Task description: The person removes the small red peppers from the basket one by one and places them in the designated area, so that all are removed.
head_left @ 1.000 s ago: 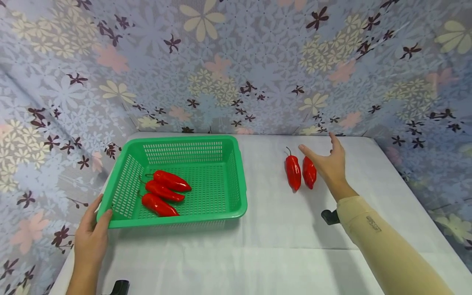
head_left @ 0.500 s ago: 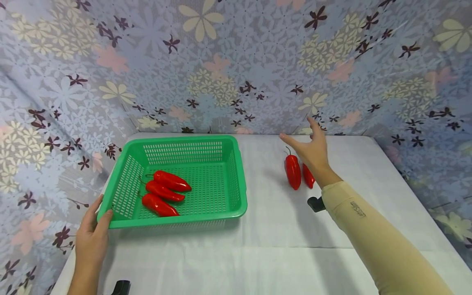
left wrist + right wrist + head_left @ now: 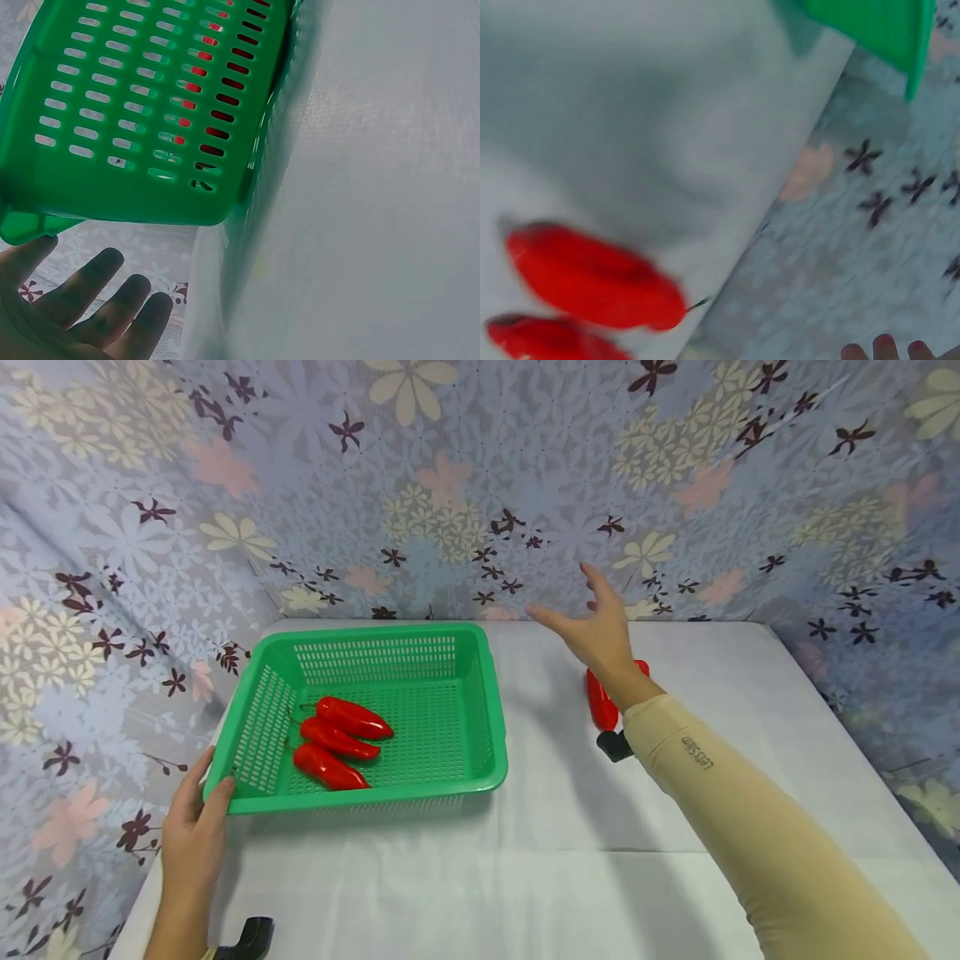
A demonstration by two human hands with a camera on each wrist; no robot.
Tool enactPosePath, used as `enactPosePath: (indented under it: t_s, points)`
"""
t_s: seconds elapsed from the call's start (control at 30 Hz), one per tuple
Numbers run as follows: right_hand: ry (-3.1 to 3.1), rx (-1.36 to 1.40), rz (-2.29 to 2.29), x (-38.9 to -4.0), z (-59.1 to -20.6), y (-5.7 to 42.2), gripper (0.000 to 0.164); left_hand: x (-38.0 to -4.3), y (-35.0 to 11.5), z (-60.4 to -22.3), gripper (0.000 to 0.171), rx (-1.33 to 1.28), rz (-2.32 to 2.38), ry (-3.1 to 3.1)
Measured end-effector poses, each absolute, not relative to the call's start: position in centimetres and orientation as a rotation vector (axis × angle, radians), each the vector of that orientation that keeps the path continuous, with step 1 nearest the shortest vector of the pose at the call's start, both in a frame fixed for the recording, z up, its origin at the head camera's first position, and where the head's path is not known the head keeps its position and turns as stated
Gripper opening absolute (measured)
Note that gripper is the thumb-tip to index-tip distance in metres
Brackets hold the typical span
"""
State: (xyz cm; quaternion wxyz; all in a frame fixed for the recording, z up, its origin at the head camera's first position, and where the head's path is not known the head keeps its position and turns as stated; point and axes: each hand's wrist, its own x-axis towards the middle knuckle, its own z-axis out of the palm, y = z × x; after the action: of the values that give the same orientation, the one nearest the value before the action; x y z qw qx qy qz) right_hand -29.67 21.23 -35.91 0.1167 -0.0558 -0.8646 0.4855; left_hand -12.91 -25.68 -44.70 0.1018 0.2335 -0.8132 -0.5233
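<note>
My left hand (image 3: pixel 197 827) holds the front left corner of a green plastic basket (image 3: pixel 367 799); its thumb lies at the rim and its other fingers spread outside, below the rim in the left wrist view. Inside the basket lie three red peppers (image 3: pixel 337 739), side by side toward the left. My right hand (image 3: pixel 600 631) is in the air right of the basket, thumb and fingers spread, holding nothing. Under its wrist, two more red peppers lie on the table, partly hidden in the head view; the right wrist view shows one pepper (image 3: pixel 592 277) beside another pepper (image 3: pixel 547 341).
A white cloth covers the table (image 3: pixel 375 885). Flower-patterned fabric (image 3: pixel 465 485) rises behind the table and at both sides. A black camera mount (image 3: pixel 615 745) sits at the right wrist, and another black mount (image 3: pixel 253 937) at the left.
My right hand has moved left, from above the loose peppers toward the basket, fingers still spread. The left hand stays at the basket corner. The head view has shifted slightly.
</note>
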Motion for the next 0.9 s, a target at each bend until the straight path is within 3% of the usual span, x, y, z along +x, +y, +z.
enactPosePath:
  t_s: [0.4,0.9]
  points:
    - [-2.588,0.122,1.632,-30.4,-34.8,11.4,0.099,-13.1,-25.3,-44.6,0.049,0.743,-1.513,-2.397]
    - [-2.605,0.35,1.78,-30.2,-36.1,4.5,0.067,-13.1,-26.1,-44.8,0.05,0.691,-1.533,-2.411]
